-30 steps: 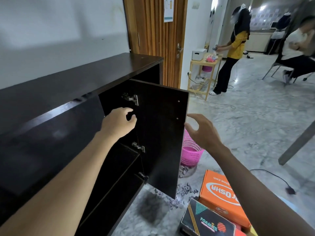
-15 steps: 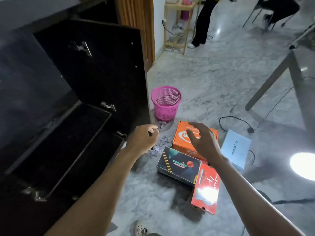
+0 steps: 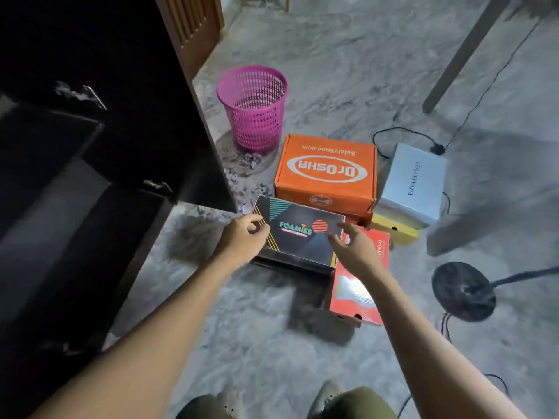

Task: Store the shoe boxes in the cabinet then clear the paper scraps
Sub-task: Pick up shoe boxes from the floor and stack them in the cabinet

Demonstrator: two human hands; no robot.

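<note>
Several shoe boxes lie on the marble floor: a black Foamies box [image 3: 298,234] nearest me, an orange box [image 3: 328,173] behind it, a red box [image 3: 360,285] to its right, a white box [image 3: 413,182] stacked on a yellow one [image 3: 396,231]. My left hand [image 3: 242,238] hovers at the black box's left edge with loosely curled fingers, holding nothing. Over the black box's right corner my right hand [image 3: 354,247] is spread. The dark cabinet [image 3: 90,182] stands at left, door open [image 3: 157,95]. Paper scraps [image 3: 246,179] lie by the door's foot.
A pink mesh bin [image 3: 254,107] stands behind the scraps. A fan base [image 3: 462,290] and black cables [image 3: 402,133] lie at right. A table leg [image 3: 465,52] slants at upper right. My feet show at the bottom edge.
I let go of the cabinet door and looked down. Both hands dropped from the door to the black box on the floor, closing in on its two sides.
</note>
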